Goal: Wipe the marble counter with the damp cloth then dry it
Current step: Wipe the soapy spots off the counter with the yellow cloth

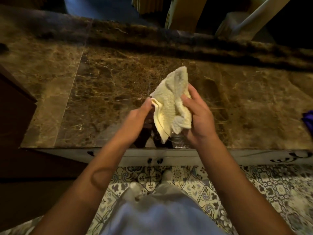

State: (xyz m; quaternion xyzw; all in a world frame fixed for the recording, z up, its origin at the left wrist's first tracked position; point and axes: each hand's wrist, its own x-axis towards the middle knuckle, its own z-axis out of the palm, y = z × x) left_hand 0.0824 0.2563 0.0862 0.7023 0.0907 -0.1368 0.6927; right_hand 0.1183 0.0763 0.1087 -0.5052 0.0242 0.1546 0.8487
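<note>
A pale yellow textured cloth (171, 100) hangs crumpled in the air just above the brown marble counter (101, 85). My left hand (138, 116) pinches its left edge between thumb and fingers. My right hand (198, 116) grips the bunched right side, and the cloth's lower corner dangles near the counter's front edge. The counter's polished surface reflects my hands under the cloth.
A purple object (309, 119) peeks in at the counter's right edge. Dark wooden furniture (15, 106) abuts the counter on the left. A raised marble ledge (169, 43) runs along the back. Below the white front panel (254, 156) lies a patterned tile floor (254, 192).
</note>
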